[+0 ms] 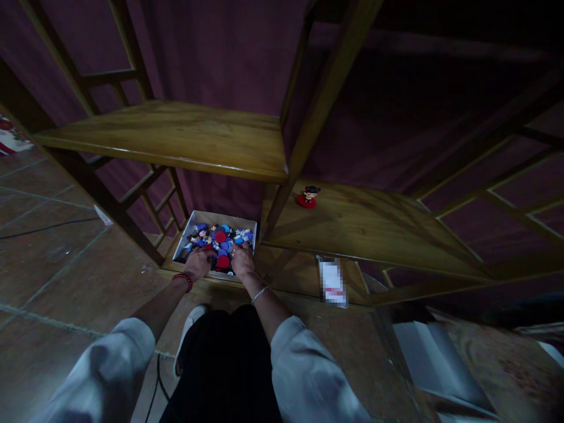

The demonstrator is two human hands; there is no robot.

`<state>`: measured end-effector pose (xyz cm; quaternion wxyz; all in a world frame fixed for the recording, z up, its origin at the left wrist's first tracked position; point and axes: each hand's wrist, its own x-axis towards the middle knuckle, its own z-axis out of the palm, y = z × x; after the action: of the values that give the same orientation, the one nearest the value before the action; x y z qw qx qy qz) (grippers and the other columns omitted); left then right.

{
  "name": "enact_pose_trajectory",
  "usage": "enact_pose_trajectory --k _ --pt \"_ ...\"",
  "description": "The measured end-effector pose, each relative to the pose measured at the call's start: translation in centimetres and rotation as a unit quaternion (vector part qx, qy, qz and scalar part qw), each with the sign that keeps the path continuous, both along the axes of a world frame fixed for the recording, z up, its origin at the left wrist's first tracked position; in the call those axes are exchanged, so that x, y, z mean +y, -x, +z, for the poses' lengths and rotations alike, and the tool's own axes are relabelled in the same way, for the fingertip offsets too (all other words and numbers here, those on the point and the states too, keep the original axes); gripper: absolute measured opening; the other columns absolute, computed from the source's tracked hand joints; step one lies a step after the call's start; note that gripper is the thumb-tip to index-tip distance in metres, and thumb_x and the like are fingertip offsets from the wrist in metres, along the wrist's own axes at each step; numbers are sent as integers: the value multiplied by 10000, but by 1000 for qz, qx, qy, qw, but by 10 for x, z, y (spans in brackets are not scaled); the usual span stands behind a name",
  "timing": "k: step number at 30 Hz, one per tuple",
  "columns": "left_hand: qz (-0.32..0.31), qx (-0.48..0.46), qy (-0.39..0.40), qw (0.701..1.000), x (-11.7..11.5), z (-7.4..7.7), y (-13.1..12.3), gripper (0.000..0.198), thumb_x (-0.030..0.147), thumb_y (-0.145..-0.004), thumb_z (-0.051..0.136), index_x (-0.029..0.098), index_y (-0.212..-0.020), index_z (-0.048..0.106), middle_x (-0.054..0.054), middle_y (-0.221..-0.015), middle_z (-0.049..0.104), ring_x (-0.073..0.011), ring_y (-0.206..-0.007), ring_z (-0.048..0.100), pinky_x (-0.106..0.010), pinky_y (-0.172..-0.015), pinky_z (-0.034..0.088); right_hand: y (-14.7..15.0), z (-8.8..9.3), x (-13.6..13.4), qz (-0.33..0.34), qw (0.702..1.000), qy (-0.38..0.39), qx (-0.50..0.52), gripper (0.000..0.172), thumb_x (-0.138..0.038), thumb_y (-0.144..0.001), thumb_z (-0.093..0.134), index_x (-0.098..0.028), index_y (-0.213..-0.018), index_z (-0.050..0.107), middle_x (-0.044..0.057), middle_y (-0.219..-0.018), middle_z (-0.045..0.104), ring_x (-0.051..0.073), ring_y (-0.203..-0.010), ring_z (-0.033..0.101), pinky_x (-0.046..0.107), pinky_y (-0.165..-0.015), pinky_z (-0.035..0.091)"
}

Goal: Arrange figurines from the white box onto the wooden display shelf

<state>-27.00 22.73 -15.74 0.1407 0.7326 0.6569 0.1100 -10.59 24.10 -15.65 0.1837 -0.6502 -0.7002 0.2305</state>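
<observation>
A shallow grey box (192, 223) sits on the lowest wooden shelf, filled with several small figurines (220, 238) in red, blue and black. My left hand (198, 262) reaches into the box's near edge, fingers down among the figurines. Beside it my right hand (241, 259) also rests in the box, touching the figurines. Whether either hand grips one is hidden by the fingers. A single red and black figurine (308, 196) stands alone on the middle shelf (374, 226) to the right.
A higher wooden shelf (176, 132) juts out above the box. Slanted wooden posts (308, 129) frame the unit against a dark purple wall. A white tag (332, 282) hangs below the middle shelf. Tiled floor (53, 258) spreads left; pale boxes (432, 358) lie at the right.
</observation>
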Motion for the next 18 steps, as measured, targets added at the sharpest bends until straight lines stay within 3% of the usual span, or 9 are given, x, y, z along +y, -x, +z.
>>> enact_pose_trajectory --k 7,13,18 --pt "-7 8 -6 1000 0 -2 -4 327 168 -696 466 245 -935 675 -47 -973 627 -194 -921 536 -313 -898 378 -1 -1 -3 19 1000 -18 10 294 -85 -727 467 -231 -935 616 56 -1055 495 169 -947 457 263 -832 365" --pt "-15 -5 0 1000 -2 9 -18 231 243 -677 525 256 -845 682 -28 -928 622 -196 -933 514 -329 -903 366 -1 1 -4 31 999 -16 20 166 -155 -749 487 -218 -832 617 52 -1003 487 167 -938 439 261 -833 365" --pt "-5 -22 16 1000 -3 17 -28 166 277 -659 572 227 -791 659 -53 -923 618 -230 -976 497 -341 -869 374 -1 5 -5 38 999 -4 21 211 -126 -755 465 -229 -854 621 40 -989 489 157 -973 435 251 -867 355"
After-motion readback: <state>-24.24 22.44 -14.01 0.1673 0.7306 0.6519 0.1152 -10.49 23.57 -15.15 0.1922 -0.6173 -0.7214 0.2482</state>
